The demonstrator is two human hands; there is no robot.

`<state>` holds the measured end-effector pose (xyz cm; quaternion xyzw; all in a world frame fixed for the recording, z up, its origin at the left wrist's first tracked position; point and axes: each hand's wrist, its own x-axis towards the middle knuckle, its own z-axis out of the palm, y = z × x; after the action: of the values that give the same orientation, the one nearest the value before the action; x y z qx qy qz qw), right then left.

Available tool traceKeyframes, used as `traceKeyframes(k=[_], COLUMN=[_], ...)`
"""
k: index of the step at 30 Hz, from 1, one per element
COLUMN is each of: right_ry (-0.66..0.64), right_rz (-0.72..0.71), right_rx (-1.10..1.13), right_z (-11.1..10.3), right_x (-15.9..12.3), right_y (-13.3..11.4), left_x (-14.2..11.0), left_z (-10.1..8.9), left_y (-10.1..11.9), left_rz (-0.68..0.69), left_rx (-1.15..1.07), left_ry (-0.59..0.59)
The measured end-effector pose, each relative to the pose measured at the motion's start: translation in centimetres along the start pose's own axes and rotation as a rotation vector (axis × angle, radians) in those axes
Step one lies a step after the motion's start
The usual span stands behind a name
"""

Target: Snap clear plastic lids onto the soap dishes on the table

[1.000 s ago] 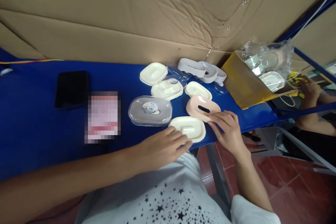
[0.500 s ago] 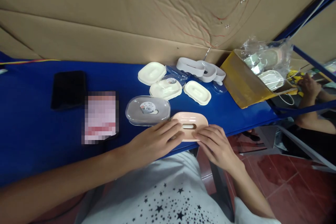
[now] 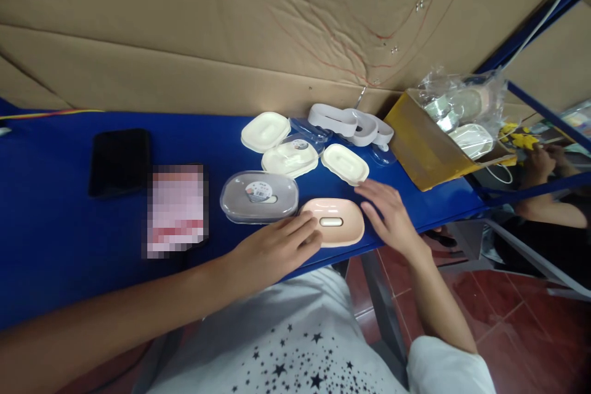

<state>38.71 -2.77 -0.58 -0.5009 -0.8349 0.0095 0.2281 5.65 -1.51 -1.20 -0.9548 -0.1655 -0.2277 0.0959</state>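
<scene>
A peach oval soap dish with a slot in its middle lies at the front edge of the blue table. My left hand grips its left end, fingers on top and thumb at the near rim. My right hand is off the dish, open, thumb and fingers apart. Its fingertips are at the near edge of a cream soap dish tray; whether they touch it I cannot tell. Left of the peach dish sits a grey soap dish under a clear lid with a round label.
More cream trays, clear lids and grey oval rings lie behind. A yellow box of wrapped parts stands right. At left are a black flat object and a blurred-out pink item. Another person's arm shows far right.
My right hand has let go of the peach soap dish and moved up and right towards the cream tray, its fingers opening. My left hand stays on the dish.
</scene>
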Motion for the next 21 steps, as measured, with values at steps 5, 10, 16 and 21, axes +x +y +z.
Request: traceKeyframes(k=[5,10,16,21], right_ry=[-0.023,-0.142,-0.336,-0.301], right_rz=[0.068,-0.155,-0.266,-0.269], right_rx=[-0.101,-0.019,0.01,0.001], right_z=[1.0,2.9,4.6,3.6], right_x=[5.5,12.5,18.0,15.5], right_y=[4.3,3.3,2.1,1.3], left_x=[0.8,1.3,0.3,-0.7], left_z=[0.5,0.7,-0.2,-0.8], left_y=[0.4,0.8,0.3,-0.1], left_rz=[0.015,0.067,0.031,0.023], left_rx=[0.026,0.005,-0.097,-0.083], left_ry=[-0.022,-0.079,-0.118,-0.104])
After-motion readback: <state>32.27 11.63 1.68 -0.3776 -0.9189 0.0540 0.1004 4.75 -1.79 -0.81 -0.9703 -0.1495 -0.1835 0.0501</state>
